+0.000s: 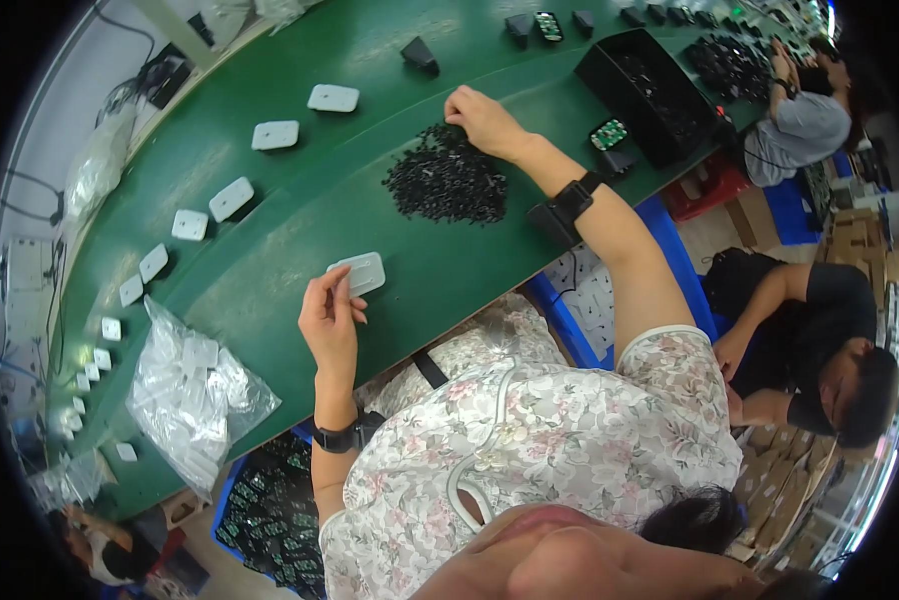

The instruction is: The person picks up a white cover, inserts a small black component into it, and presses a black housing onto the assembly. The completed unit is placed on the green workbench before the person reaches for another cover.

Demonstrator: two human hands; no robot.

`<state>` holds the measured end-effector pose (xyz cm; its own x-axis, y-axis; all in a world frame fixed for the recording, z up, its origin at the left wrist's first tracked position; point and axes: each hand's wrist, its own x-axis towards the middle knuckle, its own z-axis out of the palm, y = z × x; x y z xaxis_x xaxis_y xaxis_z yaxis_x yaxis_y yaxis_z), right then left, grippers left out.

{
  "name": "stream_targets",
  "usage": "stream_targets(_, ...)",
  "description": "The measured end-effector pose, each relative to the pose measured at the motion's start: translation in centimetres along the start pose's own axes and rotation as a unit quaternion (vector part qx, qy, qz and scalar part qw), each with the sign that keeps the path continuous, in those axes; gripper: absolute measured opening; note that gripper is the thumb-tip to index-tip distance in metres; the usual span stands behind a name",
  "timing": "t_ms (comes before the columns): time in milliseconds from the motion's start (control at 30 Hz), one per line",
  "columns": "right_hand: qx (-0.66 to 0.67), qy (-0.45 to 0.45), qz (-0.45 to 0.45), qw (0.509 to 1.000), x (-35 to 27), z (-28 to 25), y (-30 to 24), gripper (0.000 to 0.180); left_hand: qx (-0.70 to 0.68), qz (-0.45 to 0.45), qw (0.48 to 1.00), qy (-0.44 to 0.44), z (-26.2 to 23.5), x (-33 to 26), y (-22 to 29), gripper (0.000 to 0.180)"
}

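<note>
Left hand (pixel 332 318) pinched the clear rectangular plastic tray (pixel 361 272) just below the heap of small black parts (pixel 447 185), steadying it; right hand (pixel 482 117), fingers curled, picked at the heap's far edge.

Open green belt (pixel 300 215) is left between the white tray (pixel 360 272) and the pile of small black parts (pixel 447 185). Farther left, passage is narrowed by a row of white trays (pixel 232 198); the near-left edge is blocked by a clear bag (pixel 192 395).
</note>
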<state>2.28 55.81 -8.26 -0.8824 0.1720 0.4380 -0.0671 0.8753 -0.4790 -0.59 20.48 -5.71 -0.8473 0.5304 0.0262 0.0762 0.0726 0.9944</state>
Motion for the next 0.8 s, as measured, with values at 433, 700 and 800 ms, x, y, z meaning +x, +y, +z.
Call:
stream_targets(433, 0.398, -0.122, 0.096, 0.904, -1.2, 3.1, -19.3, 0.013, 0.129, 0.096, 0.986, 0.039, 1.1, 1.0, 2.0, 0.017)
stream_targets(700, 0.412, -0.115, 0.074, 0.901, -2.1, 5.0, -19.8, 0.008, 0.176, 0.125, 0.974, 0.074, -0.7, -0.3, 1.5, 0.017)
stream_targets(800, 0.392, -0.095, 0.087, 0.911, -2.2, 5.2, -19.8, 0.010, 0.165, 0.124, 0.974, 0.091, -0.6, -0.4, 1.4, 0.017)
